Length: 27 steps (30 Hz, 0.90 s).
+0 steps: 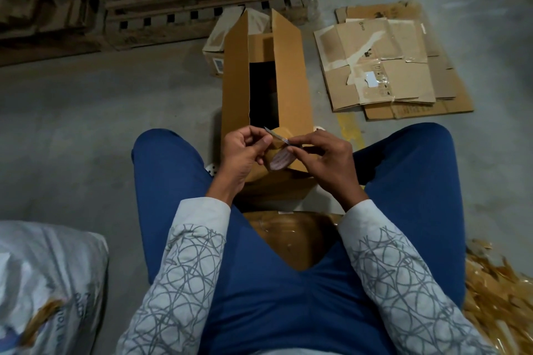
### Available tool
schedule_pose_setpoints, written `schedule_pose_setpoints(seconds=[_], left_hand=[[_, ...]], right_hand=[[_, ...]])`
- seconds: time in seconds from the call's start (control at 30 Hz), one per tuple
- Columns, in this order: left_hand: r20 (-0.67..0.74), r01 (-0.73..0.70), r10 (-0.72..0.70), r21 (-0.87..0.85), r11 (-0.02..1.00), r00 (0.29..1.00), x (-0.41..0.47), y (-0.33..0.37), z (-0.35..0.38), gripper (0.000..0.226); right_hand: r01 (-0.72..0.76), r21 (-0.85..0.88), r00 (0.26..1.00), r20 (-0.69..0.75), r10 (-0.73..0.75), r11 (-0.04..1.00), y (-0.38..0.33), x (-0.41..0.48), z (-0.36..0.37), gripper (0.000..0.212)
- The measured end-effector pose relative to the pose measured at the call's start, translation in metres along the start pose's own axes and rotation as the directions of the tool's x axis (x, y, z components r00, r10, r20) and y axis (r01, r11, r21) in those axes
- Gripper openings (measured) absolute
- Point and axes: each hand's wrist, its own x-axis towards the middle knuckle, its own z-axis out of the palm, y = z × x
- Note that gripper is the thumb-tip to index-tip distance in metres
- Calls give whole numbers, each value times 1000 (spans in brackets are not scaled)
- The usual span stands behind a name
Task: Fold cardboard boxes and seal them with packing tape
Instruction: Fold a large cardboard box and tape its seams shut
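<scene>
A tall brown cardboard box (pixel 291 75) lies on the floor between my knees, its two long flaps standing up and a dark gap open between them. Over its near end my left hand (pixel 243 153) holds a roll of brown packing tape (pixel 281 160). My right hand (pixel 323 160) pinches a thin metal blade (pixel 275 135) whose tip rests across the top of the roll. Both hands sit close together, almost touching.
Flattened used cartons (pixel 389 66) lie on the floor at the right. Stacked cardboard and a pallet (pixel 173 8) fill the back left. A white sack (pixel 49 282) sits at the near left, crumpled tape scraps (pixel 499 297) at the near right.
</scene>
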Motion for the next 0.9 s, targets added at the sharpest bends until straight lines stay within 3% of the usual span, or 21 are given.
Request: schedule_pose_setpoints(seconds=[0.3,0.37,0.43,0.5,0.57,0.63,0.67,0.77,0.83,0.9], left_hand=[[12,-24,23,92,995,1000,-2,4,1,16],[37,-30,25,129,991,999,-2,4,-1,18],[36,-9,4,116,993,999,-3,3,-7,19],[-9,28,-27,75,997,1000,-3,4,-17,18],[-72,49,-47,24,999,996,-3,4,-29,15],[-116,56,-66,-90,994,991,-1,4,-38,10],[-123,58,-77,-149,987,989,0,4,-40,8],[-114,68,-101,-266,962,988,2,7,-42,7],[-91,90,-128,-337,937,988,3,9,-40,8],[-69,117,-156,-391,913,985,3,10,-37,8]], right_hand=[[-245,123,949,-170,264,962,-7,-3,12,14],[-316,223,916,-182,358,922,-8,-3,14,15],[-377,420,832,-238,501,826,-7,1,6,15],[-362,575,769,-261,584,734,-8,6,-12,17],[-411,591,812,-108,573,694,-7,7,-32,23],[-514,448,852,171,494,731,-3,3,-43,24],[-558,340,826,313,468,757,-1,1,-45,23],[-602,39,627,643,441,798,3,-4,-35,22],[-582,-143,466,748,472,801,2,-8,-20,29],[-482,-302,362,786,501,823,0,-14,-4,36]])
